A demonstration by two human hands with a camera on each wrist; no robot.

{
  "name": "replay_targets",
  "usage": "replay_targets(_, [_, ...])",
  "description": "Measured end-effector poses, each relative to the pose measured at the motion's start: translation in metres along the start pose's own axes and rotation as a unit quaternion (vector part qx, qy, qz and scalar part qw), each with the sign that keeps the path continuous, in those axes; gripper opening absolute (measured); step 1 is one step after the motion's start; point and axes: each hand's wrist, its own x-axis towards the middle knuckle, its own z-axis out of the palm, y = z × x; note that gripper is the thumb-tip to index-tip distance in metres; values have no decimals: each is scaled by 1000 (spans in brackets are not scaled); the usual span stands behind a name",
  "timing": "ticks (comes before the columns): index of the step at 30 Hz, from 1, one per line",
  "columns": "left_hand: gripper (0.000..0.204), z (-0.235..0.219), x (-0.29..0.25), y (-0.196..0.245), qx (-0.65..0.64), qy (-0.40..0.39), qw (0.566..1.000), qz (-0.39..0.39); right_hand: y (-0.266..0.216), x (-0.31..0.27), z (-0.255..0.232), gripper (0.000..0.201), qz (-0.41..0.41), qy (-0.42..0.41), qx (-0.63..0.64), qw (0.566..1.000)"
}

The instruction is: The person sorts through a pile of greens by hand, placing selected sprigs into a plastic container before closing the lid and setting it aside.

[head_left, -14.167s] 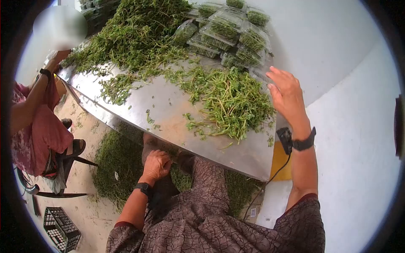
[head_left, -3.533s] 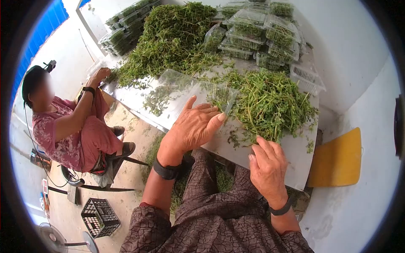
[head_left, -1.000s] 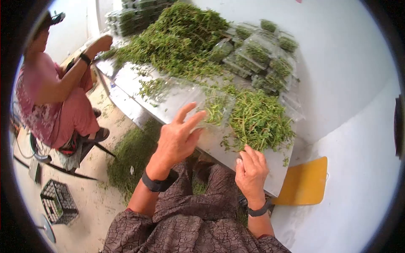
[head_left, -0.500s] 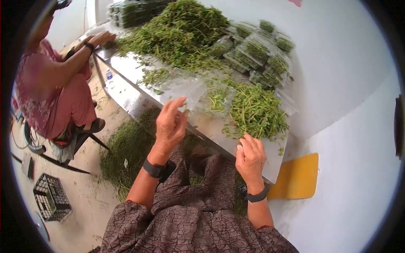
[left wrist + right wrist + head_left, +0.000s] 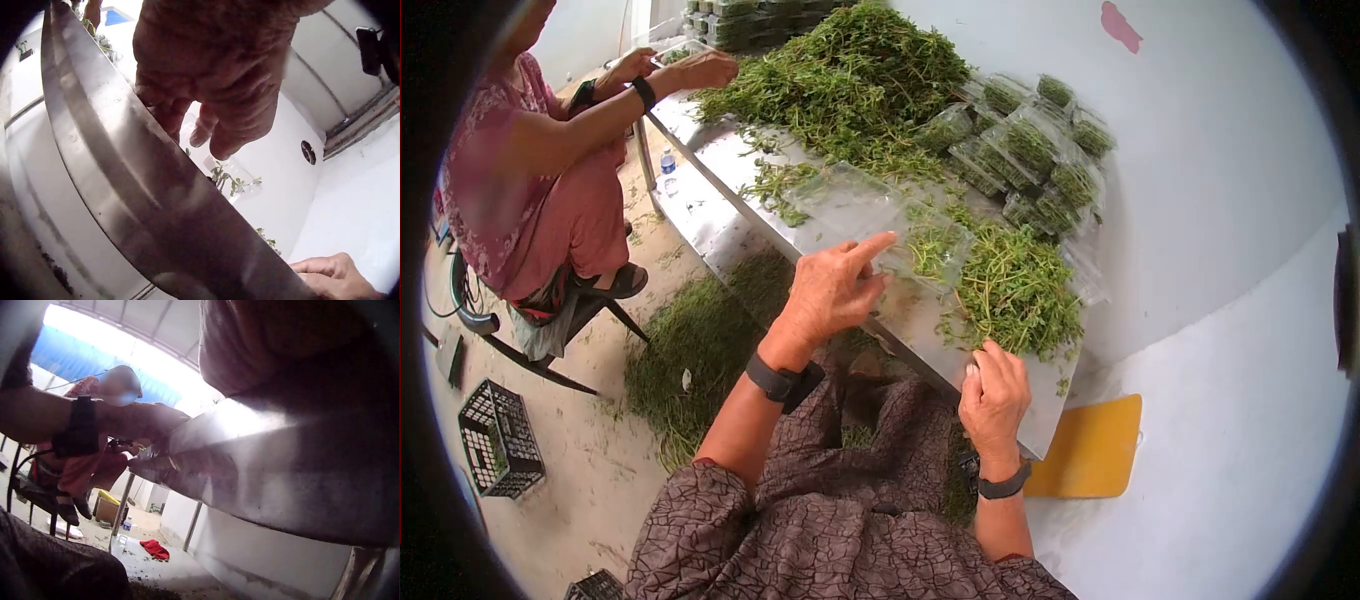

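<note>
Hands (image 5: 835, 285) (image 5: 992, 388) palm-down at steel table (image 5: 920, 330) edge

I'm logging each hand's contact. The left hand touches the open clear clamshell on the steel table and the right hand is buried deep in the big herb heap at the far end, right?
Not quite. The left hand does touch the clear clamshell, but in the head view the right hand rests at the table's near edge, by the small herb pile.
</note>
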Motion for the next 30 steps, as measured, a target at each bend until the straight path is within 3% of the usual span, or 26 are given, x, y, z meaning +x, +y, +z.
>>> replay_targets(6, [33, 4, -1, 0, -12, 7, 1000, -9, 5, 4, -8, 20, 10, -2, 17, 1000])
replay_targets(8, [28, 5, -1, 2, -24, 20, 999, -29, 4, 17, -25, 18, 20, -67, 82, 994])
replay_targets(10, [25, 12, -1, -1, -38, 74, 997, 0, 17, 31, -36, 18, 38, -16, 89, 995])
replay_targets(13, [27, 17, -5, -1, -33, 88, 995, 16, 32, 63, -66, 19, 17, 49, -12, 999])
replay_targets(15, [33, 22, -8, -4, -39, 101, 994, 18, 48, 78, -75, 23, 84, 20, -2, 996])
replay_targets(22, [55, 22, -4, -6, -104, 77, 991, -18, 104, 96, -50, 34, 137, -72, 19, 988])
replay_targets(24, [59, 21, -3, -10, -101, 53, 993, -20, 105, 101, -43, 36, 198, -156, -3, 968])
replay_targets(28, [37, 23, 1, -19, -72, 47, 996, 21, 118, 100, -35, 31, 148, -148, -38, 977])
replay_targets(30, [29, 24, 0, -20, -132, 56, 990, -19, 122, 102, -35, 27, 158, -96, 32, 982])
